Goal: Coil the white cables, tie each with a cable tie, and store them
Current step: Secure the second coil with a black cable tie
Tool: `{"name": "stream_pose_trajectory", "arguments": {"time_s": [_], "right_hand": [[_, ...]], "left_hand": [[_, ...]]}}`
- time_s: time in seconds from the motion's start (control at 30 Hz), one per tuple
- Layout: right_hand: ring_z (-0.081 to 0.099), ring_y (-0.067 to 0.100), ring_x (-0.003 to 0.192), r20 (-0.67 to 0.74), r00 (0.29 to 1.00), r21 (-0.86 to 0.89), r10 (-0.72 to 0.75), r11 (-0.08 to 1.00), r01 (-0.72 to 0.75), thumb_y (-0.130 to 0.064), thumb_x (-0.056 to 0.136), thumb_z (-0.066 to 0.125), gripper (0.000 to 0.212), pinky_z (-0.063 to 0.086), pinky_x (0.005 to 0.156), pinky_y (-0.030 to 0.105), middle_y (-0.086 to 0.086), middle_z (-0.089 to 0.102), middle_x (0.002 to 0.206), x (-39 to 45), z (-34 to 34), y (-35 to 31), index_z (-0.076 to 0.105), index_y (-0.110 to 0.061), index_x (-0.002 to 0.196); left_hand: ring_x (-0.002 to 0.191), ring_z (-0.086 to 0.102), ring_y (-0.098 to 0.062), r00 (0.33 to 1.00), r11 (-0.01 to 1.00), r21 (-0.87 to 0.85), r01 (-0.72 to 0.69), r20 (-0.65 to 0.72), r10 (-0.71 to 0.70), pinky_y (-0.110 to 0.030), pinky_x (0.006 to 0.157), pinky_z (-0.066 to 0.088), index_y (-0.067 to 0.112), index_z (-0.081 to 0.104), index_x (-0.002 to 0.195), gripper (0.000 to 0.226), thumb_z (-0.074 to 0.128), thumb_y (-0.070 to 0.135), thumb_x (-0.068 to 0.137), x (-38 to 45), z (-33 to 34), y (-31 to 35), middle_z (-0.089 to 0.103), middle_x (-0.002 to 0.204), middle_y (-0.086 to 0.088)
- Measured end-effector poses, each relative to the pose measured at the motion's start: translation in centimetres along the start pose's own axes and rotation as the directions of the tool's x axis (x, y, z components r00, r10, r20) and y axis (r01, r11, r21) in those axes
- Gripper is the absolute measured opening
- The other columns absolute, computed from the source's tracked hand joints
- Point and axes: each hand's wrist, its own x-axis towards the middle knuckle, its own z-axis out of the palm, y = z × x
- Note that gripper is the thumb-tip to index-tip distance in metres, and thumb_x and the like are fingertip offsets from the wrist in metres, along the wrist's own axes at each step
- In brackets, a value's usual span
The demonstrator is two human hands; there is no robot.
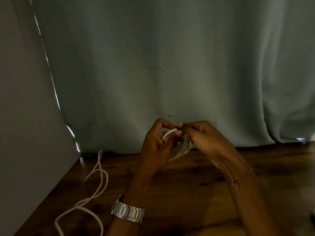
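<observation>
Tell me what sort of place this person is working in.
Probably a room in a home, dimly lit. A grey-green curtain hangs behind a dark wooden table, daylight leaking past its edge. The left hand and right hand hold a coiled white cable; a loose cable lies on the table.

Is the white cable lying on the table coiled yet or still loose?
Loose: the white cable sprawls in open loops on the table, untied.
</observation>
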Motion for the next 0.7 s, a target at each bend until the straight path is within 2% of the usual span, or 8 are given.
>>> {"name": "stream_pose_trajectory", "arguments": {"time_s": [0.13, 0.23, 0.3, 0.37, 0.47, 0.57, 0.63, 0.7], "right_hand": [[0.075, 0.021, 0.088, 0.036, 0.999, 0.007, 0.004, 1.0, -0.005, -0.04, 0.104, 0.048, 0.045, 0.053, 0.098, 0.049, 0.009, 0.078, 0.088, -0.1, -0.2, -0.3, 0.078, -0.011, 0.092], [0.072, 0.016, 0.097, 0.029, 0.999, -0.064, -0.043, 0.997, 0.045, -0.039, 0.105, 0.045, 0.037, 0.052, 0.099, 0.04, 0.003, 0.077, 0.1, -0.5, 0.0, -1.0, 0.076, -0.02, 0.107], [0.067, 0.006, 0.101, -0.026, 0.993, -0.157, -0.116, 0.981, 0.111, -0.037, 0.101, 0.053, 0.025, 0.053, 0.095, 0.029, -0.007, 0.072, 0.108, -0.9, -0.1, -1.5, 0.069, -0.025, 0.115], [0.061, 0.0, 0.102, -0.072, 0.981, -0.253, -0.179, 0.955, 0.155, -0.036, 0.095, 0.065, 0.018, 0.05, 0.089, 0.022, -0.013, 0.067, 0.111, -1.3, -0.3, -2.0, 0.067, -0.028, 0.111], [0.052, -0.011, 0.09, 0.008, 0.982, -0.383, -0.191, 0.906, 0.179, -0.037, 0.091, 0.069, 0.016, 0.041, 0.079, 0.012, -0.017, 0.066, 0.119, -2.2, -0.4, -2.6, 0.076, -0.03, 0.103], [0.046, -0.014, 0.077, 0.054, 0.983, -0.473, -0.177, 0.862, 0.181, -0.034, 0.095, 0.065, 0.022, 0.035, 0.069, 0.003, -0.013, 0.066, 0.125, -2.4, 0.1, -2.8, 0.076, -0.027, 0.112], [0.058, -0.002, 0.08, 0.041, 0.981, -0.484, -0.19, 0.855, 0.186, -0.03, 0.098, 0.061, 0.021, 0.044, 0.069, 0.008, -0.006, 0.07, 0.12, -2.5, 0.6, -2.9, 0.076, -0.025, 0.112], [0.065, 0.014, 0.097, 0.011, 0.982, -0.493, -0.188, 0.853, 0.169, -0.03, 0.099, 0.059, 0.022, 0.05, 0.077, 0.024, 0.001, 0.07, 0.117, -2.5, 1.3, -2.9, 0.077, -0.024, 0.11]], "left_hand": [[0.05, 0.056, 0.001, 0.998, 0.998, 0.057, -0.012, -0.061, 0.016, -0.015, 0.049, 0.04, 0.008, 0.06, 0.093, 0.016, 0.068, 0.021, 0.092, 0.2, -0.1, -0.4, 0.065, 0.069, 0.002], [0.047, 0.052, -0.001, 0.992, 0.998, 0.057, 0.013, -0.123, -0.006, -0.019, 0.047, 0.039, 0.01, 0.06, 0.089, 0.022, 0.067, 0.031, 0.091, 0.3, -0.3, -0.5, 0.061, 0.063, 0.004], [0.044, 0.049, -0.005, 0.983, 0.998, 0.04, 0.048, -0.177, -0.041, -0.024, 0.046, 0.037, 0.011, 0.061, 0.088, 0.023, 0.066, 0.033, 0.091, 0.4, -0.5, -0.6, 0.059, 0.059, 0.002], [0.041, 0.047, -0.009, 0.971, 0.996, 0.014, 0.089, -0.226, -0.084, -0.026, 0.044, 0.036, 0.009, 0.061, 0.088, 0.021, 0.065, 0.028, 0.094, 0.6, -0.8, -0.9, 0.058, 0.056, 0.002], [0.04, 0.046, -0.011, 0.959, 0.991, -0.02, 0.129, -0.251, -0.129, -0.025, 0.044, 0.037, 0.006, 0.058, 0.088, 0.024, 0.063, 0.028, 0.096, 0.7, -1.0, -1.0, 0.056, 0.052, 0.002], [0.038, 0.044, -0.01, 0.958, 0.988, -0.037, 0.152, -0.239, -0.156, -0.024, 0.042, 0.037, 0.008, 0.055, 0.086, 0.025, 0.061, 0.029, 0.098, 0.7, -0.9, -0.9, 0.053, 0.049, 0.003], [0.037, 0.043, -0.01, 0.958, 0.985, -0.051, 0.163, -0.231, -0.171, -0.023, 0.041, 0.036, 0.01, 0.053, 0.082, 0.026, 0.06, 0.029, 0.098, 0.7, -1.0, -0.8, 0.052, 0.049, 0.004], [0.038, 0.043, -0.011, 0.958, 0.98, -0.093, 0.176, -0.214, -0.193, -0.024, 0.042, 0.036, 0.007, 0.052, 0.082, 0.029, 0.058, 0.03, 0.098, 0.7, -1.1, -0.9, 0.05, 0.049, 0.004]]}}
